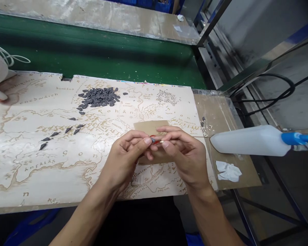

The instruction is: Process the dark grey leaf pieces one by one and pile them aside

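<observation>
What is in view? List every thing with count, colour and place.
map sheet: one, cream with brown print, under the hands.
dark pieces: a heap plus loose ones, grey, on the map sheet.
cardboard square: one, brown, behind the hands.
bottle: one, white, blue nozzle, lying right.
paper scrap: one, white, below the bottle.
belt: one, green, beyond the map sheet.
thin stick: one, red and pale, between the fingertips.
left hand, right hand: pinching the thin stick.

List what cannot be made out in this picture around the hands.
All head view.
The piece pinched between left hand and right hand: fingers cover most of it.
The bottle: nozzle cut off by the right edge.
The pale heap: bits too small to identify.
</observation>
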A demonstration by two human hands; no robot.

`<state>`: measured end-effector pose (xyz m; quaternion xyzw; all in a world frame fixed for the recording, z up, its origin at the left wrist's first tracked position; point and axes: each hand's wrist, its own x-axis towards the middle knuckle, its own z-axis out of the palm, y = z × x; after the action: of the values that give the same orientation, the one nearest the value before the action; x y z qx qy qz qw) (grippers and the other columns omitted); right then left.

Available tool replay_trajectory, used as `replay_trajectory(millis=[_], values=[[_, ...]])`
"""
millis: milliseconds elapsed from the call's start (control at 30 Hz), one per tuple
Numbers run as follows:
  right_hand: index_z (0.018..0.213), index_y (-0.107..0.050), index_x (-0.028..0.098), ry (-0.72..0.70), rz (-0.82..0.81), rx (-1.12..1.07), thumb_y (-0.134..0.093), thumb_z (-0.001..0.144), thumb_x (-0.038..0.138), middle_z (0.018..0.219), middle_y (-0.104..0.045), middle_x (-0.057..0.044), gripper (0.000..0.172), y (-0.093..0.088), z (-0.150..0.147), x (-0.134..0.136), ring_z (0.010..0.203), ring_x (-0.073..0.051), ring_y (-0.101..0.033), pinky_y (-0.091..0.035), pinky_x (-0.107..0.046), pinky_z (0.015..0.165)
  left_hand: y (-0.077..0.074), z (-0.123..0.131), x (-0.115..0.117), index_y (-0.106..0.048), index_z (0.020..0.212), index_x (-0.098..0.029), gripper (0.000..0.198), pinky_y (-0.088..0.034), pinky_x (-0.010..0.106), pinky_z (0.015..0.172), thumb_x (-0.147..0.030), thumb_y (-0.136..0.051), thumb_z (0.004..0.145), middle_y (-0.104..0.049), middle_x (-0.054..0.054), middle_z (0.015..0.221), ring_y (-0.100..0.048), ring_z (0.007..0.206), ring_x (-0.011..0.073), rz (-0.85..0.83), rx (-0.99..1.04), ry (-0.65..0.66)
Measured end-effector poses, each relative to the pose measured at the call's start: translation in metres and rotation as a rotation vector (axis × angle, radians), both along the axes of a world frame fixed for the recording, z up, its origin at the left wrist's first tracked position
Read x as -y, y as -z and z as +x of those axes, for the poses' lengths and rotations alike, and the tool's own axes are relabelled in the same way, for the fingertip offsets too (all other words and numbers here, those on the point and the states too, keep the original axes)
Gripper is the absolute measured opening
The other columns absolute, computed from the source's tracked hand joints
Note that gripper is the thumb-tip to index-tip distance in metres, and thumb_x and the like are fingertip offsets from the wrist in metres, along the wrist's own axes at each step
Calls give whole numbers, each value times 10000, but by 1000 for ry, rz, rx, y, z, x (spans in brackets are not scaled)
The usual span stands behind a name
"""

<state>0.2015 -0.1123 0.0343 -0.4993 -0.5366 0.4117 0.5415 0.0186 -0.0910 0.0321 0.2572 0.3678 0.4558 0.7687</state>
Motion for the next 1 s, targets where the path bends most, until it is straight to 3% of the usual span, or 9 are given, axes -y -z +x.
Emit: replay_trajectory(millis=[267,667,900,1000], values=[[926,-848,272,46,48,51,-846,1001,255,1264,-835,-105,76,3,-5,-1,1330,-304,-771,-753,-478,990,3,3,3,-857,932,-204,260,-670,213,795,-329,-1063,837,-862,39,798,-821,746,139,-20,7,-28],[947,-872,254,48,4,6,-868,993,253,1260,-804,-110,47,3,-7,-1,1300,-280,-770,-761,-346,847,4,4,4,-854,918,-188,270,-676,205,781,-331,-1065,830,-855,48,782,-827,741,145,-25,-13,-39],[1006,-882,283,71,22,-72,-856,1025,213,1211,-737,-63,77,10,-14,5,1050,-210,-815,-758,-311,796,6,9,8,-869,908,-186,244,-671,167,794,-309,-1066,835,-861,39,797,-821,751,114,-23,23,-83],[1022,-878,285,52,57,-83,-838,1036,181,1165,-732,-57,112,11,-16,5,1044,-211,-809,-757,-315,798,8,8,9,-878,926,-198,209,-674,169,805,-299,-1049,861,-859,31,803,-823,761,115,13,4,-93]])
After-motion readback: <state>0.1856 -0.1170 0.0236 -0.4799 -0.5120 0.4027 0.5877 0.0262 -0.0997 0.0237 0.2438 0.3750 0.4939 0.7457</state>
